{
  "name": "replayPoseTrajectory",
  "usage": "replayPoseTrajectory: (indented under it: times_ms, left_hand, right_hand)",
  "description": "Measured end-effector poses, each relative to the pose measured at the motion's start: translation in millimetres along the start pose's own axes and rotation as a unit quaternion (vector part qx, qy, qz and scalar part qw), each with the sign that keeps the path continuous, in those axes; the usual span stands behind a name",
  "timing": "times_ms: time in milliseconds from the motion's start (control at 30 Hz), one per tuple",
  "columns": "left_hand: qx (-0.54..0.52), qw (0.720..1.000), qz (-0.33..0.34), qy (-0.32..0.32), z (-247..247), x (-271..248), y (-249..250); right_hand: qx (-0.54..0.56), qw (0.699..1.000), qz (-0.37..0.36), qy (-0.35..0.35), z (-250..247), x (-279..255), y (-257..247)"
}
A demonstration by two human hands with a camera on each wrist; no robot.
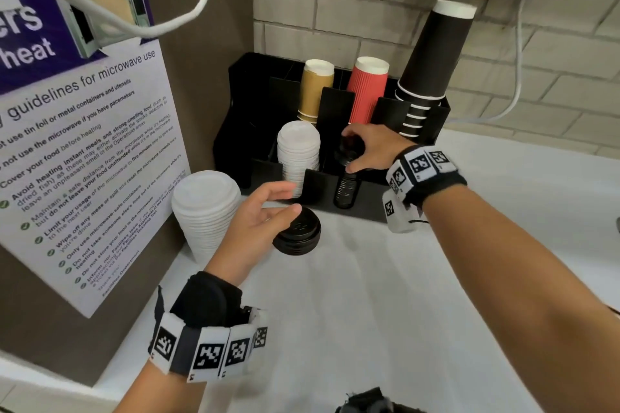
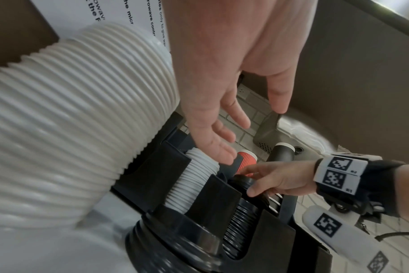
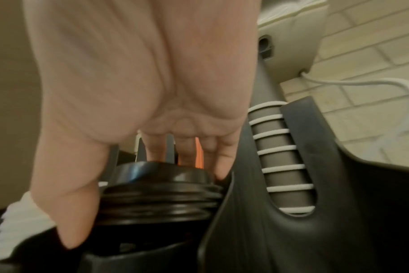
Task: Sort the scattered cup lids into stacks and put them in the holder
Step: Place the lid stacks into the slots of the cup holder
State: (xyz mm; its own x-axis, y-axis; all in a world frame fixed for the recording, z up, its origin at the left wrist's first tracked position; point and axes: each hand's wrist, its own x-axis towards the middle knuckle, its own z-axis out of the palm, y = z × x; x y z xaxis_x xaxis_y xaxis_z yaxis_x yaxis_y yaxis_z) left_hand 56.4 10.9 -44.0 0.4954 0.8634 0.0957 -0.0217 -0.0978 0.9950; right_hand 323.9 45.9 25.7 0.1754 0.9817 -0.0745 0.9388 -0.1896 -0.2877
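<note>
A black holder (image 1: 355, 211) stands at the back of the white counter. Its front left slot holds a stack of white lids (image 1: 298, 151). Beside it, another slot holds black lids (image 1: 347, 191). My right hand (image 1: 349, 151) grips a short stack of black lids (image 3: 159, 194) at the top of that slot, thumb in front and fingers behind. My left hand (image 1: 292, 200) is open, its thumb over a short stack of black lids (image 1: 297, 235) on the counter. A tall stack of larger white lids (image 1: 206, 211) stands just left of that hand, filling the left wrist view (image 2: 70, 129).
The holder's rear slots carry tan cups (image 1: 317, 90), red cups (image 1: 365, 90) and a tall column of black cups (image 1: 432, 54). A microwave poster (image 1: 84, 144) covers the panel at left. A brick wall (image 1: 536, 60) with a white cable is behind. White counter (image 1: 369, 295) stretches in front.
</note>
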Motion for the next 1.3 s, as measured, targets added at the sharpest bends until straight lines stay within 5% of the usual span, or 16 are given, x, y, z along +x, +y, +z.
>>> replayPoseTrajectory:
  times_ms: [300,600,900,1067,1167,1300]
  left_hand:
    - [0.006,1.000,-0.001,0.015,-0.8,2.2,0.3]
    - [-0.009,1.000,0.007,0.010,1.5,4.9,-2.8]
    - [-0.018,1.000,0.014,0.002,-1.2,2.0,-5.4]
    - [-0.028,0.999,0.026,0.001,-4.4,-1.3,-3.2]
    - [-0.031,0.999,0.032,0.011,-6.1,-3.2,-1.5]
    - [-0.035,0.999,0.038,0.012,-7.5,-6.1,0.4]
  right_hand:
    - [-0.102,0.995,-0.010,-0.020,25.7,-1.6,-6.6]
    - [-0.305,0.952,0.027,0.022,75.1,-21.6,-11.7]
    - [-0.244,0.967,0.068,-0.028,60.0,-31.0,-27.7]
    - [-0.101,0.984,-0.072,0.127,44.5,-50.6,-46.9]
    - [-0.015,0.991,-0.130,0.031,65.9,-57.0,-63.6]
    - [-0.009,0.991,-0.091,-0.100,97.6,-51.5,-71.2]
